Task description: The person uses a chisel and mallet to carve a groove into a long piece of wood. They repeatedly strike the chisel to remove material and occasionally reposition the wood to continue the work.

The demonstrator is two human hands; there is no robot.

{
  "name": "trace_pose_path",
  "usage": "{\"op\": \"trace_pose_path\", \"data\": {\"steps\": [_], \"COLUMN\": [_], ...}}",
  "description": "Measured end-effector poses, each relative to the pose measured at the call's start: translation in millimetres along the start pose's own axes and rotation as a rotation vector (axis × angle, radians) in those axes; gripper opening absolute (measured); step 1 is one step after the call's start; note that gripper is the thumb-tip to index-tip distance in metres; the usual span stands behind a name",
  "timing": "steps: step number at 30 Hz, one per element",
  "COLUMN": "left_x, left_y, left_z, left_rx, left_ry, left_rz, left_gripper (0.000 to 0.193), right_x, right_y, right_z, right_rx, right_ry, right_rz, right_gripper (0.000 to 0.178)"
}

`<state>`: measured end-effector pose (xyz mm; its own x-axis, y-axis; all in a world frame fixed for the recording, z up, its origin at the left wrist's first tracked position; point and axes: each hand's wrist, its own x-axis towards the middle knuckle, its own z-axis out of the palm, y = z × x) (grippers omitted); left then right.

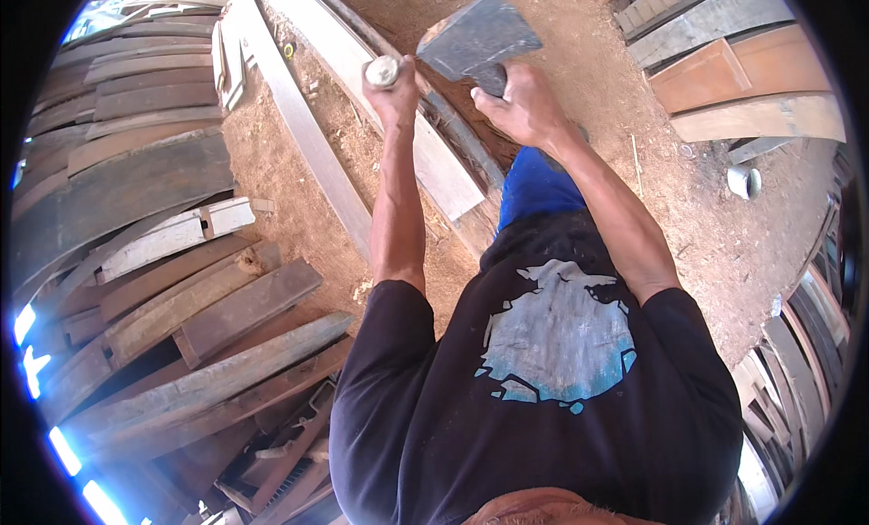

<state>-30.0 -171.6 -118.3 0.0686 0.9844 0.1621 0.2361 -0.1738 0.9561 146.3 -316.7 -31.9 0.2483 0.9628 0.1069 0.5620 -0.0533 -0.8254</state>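
Observation:
My right hand (529,109) is closed around the short handle of a mallet (480,36). Its broad, grey, block-shaped head is raised, with a worn brown face toward the left. My left hand (394,90) is wrapped around an upright rod-like tool handle (382,71), whose round pale end faces up. The lower part of that tool is hidden below the fist, so its kind does not show. Beneath my hands runs a long pale board (448,186), with a dark, rough timber (466,140) along its right side.
A second long plank (312,145) lies to the left on the shavings-covered floor (281,181). Stacked boards (136,172) fill the left side. More planks (751,72) lie at the far right, near a white cup-like container (744,182). A yellow ring-shaped object (289,50) rests by the plank.

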Motion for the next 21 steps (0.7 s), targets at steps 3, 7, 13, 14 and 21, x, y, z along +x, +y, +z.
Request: {"op": "trace_pose_path", "data": {"steps": [3, 7, 13, 14, 21], "left_x": [0, 2, -2, -3, -11], "left_y": [21, 16, 12, 15, 15], "left_z": [-7, -6, -4, -3, -5], "left_rx": [-0.074, -0.060, -0.001, -0.029, -0.023], "left_ry": [-0.036, -0.247, -0.303, -0.299, -0.352], "left_rz": [-0.025, -0.063, -0.018, -0.015, -0.034], "left_gripper": [0.023, 0.023, 0.024, 0.023, 0.024], "right_x": [-6, -6, -3, -2, 5], "right_y": [0, -7, -22, -23, -30], "right_z": [-10, -20, -38, -41, -41], "right_rx": [0.064, 0.149, 0.200, 0.210, 0.255], "right_ry": [0.011, 0.061, 0.106, 0.105, 0.153], "right_rz": [0.032, 0.016, -0.020, -0.014, -0.046], "right_gripper": [0.037, 0.034, 0.034, 0.036, 0.032]}}
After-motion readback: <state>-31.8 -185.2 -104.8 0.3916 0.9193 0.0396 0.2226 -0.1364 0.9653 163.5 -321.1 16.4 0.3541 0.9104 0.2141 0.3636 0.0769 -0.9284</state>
